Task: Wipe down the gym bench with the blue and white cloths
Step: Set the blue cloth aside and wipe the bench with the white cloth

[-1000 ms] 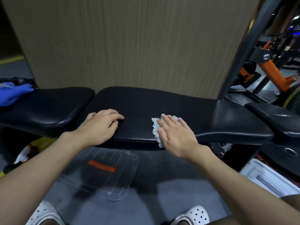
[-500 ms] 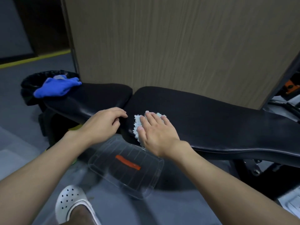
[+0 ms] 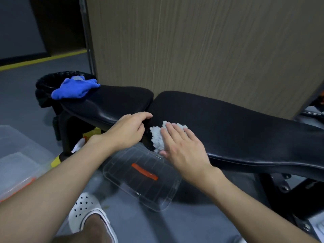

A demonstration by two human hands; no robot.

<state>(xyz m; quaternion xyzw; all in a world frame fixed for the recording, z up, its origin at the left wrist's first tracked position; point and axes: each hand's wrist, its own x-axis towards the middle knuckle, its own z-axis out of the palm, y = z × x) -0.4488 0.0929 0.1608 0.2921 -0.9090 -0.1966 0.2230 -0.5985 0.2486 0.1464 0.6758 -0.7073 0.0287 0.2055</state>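
A black padded surface (image 3: pixel 228 123) in two sections carries a blue cloth (image 3: pixel 73 89) at its far left end and a white cloth (image 3: pixel 157 137) beside the gap between pads.

**Location: gym, equipment area.**

Under my fingers (image 3: pixel 172 135) runs a black padded gym bench (image 3: pixel 254 141). It is split into a long back pad (image 3: pixel 210 116) and a separate seat pad (image 3: pixel 112 102) left of my fingers. Both sit on a black steel frame (image 3: pixel 280 186) with exposed bolts, below and to the right. Beyond my fingers stands a wood-grain wall panel (image 3: pixel 192 50). The floor (image 3: pixel 21 106) is plain grey, with a yellow painted line (image 3: pixel 40 60) far off to the upper left. A black lined bin (image 3: pixel 45 83) stands at the seat's far end. At the far right, past the panel, an orange fragment (image 3: pixel 321 97) of further equipment shows, too little to identify.
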